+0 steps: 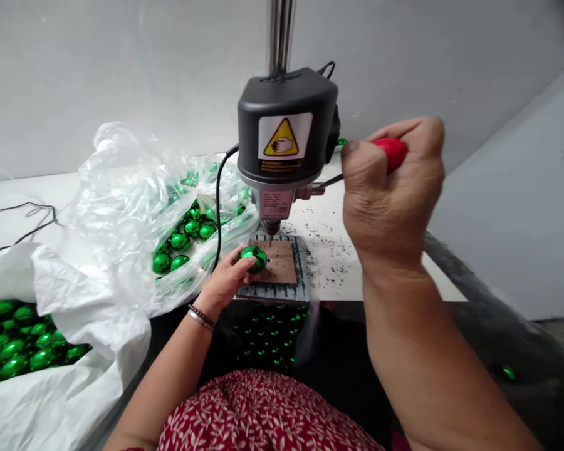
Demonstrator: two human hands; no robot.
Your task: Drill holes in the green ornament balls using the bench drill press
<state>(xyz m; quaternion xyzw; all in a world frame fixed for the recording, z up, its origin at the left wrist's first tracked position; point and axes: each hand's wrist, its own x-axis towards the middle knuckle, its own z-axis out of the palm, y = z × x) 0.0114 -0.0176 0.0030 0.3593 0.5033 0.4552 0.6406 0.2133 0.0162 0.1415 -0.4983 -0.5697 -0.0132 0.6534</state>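
Note:
My left hand [230, 275] is closed around a shiny green ball ornament [254, 258], held over the brown board [284, 260] on the base of a small drill press [286, 134]. The chuck [271, 227] with its thin bit stands above the board, just behind and to the right of the ball. My right hand [390, 188] wraps the red knob [391, 153] at the end of the press's feed lever [333, 180]. Part of the knob is hidden by my fingers.
A clear plastic bag [122, 207] with several green balls lies left of the press. A white sack [94, 332] holds more at the lower left. Dark shavings [336, 250] are scattered on the white table [432, 279]. A black cable [219, 207] hangs beside the press. One ball [508, 373] lies on the floor.

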